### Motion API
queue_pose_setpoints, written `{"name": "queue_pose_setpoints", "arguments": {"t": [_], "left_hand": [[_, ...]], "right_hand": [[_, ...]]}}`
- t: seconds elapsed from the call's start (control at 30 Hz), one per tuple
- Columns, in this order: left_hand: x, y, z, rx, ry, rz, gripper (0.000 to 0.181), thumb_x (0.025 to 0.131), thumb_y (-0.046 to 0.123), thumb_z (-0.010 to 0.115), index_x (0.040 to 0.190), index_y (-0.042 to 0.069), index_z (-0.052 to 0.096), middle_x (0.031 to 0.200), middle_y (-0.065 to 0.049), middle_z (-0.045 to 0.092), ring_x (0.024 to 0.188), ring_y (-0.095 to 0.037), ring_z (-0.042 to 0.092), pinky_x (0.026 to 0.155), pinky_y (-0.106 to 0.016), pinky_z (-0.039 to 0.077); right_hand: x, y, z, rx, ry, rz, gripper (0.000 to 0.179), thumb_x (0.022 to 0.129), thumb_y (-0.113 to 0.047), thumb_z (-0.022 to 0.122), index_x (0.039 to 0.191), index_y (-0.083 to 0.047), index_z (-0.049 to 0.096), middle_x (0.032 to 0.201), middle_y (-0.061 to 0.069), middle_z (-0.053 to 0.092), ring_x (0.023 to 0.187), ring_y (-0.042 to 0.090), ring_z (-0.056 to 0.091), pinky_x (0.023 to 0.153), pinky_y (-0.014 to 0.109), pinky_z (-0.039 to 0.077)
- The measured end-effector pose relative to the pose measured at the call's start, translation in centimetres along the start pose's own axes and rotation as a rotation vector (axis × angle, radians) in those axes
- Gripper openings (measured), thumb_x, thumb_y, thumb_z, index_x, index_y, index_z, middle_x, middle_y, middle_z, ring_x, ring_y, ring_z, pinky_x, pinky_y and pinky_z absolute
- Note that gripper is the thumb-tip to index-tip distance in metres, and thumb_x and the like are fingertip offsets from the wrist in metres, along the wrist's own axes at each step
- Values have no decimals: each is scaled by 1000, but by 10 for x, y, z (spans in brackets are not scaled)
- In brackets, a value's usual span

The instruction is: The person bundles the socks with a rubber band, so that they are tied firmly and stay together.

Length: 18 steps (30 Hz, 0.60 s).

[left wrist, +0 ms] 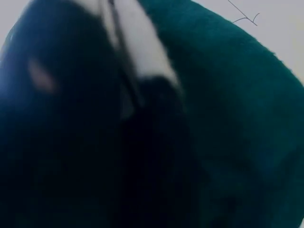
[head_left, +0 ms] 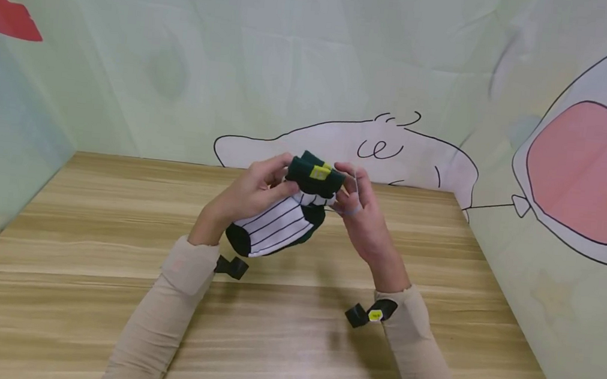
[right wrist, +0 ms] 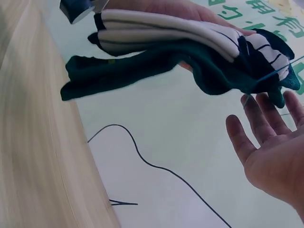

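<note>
A bundle of socks [head_left: 278,229], white with black stripes, black patches and dark green fabric, is held up above the table. My left hand [head_left: 251,191] grips it near the folded green cuffs, which carry a yellow mark [head_left: 320,173]. On the right, my right hand [head_left: 368,219] has its fingers spread beside the cuffs. A thin, pale elastic band [right wrist: 275,74] runs across the sock bundle toward these fingers. In the right wrist view the right fingers [right wrist: 259,121] are loosely extended. Blurred dark green fabric [left wrist: 228,95] fills most of the left wrist view, hiding the left hand.
Beneath the hands lies a wood-grain table [head_left: 290,345]. A pale printed backdrop [head_left: 183,82] with cartoon drawings rises along its back and sides. Small black wrist cameras [head_left: 231,267] stick out from both sleeves.
</note>
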<state>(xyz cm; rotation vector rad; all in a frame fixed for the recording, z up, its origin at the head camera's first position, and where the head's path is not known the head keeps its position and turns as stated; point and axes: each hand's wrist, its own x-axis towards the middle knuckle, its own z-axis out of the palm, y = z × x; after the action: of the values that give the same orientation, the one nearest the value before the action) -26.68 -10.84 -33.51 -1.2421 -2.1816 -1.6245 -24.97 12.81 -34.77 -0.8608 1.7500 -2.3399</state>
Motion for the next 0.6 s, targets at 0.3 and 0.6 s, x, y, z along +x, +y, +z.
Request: {"name": "queue_pose_setpoints", "arguments": {"t": [0.3, 0.6], "left_hand": [[-2, 0, 1, -19, -63, -67, 20, 101, 3, 56, 121, 0, 59, 92, -12, 69, 68, -22, 67, 60, -34, 56], [2, 1, 3, -147, -137, -71, 38, 99, 1, 58, 133, 7, 41, 87, -8, 74, 59, -25, 65, 55, -33, 54]], "right_hand": [[-1, 1, -1, -197, 3, -9, 85, 77, -71, 68, 139, -17, 44, 146, 14, 44, 129, 27, 46, 103, 48, 38], [-1, 3, -1, -291, -74, -23, 93, 81, -66, 67, 140, 0, 38, 132, 17, 49, 113, 31, 53, 93, 35, 51]]}}
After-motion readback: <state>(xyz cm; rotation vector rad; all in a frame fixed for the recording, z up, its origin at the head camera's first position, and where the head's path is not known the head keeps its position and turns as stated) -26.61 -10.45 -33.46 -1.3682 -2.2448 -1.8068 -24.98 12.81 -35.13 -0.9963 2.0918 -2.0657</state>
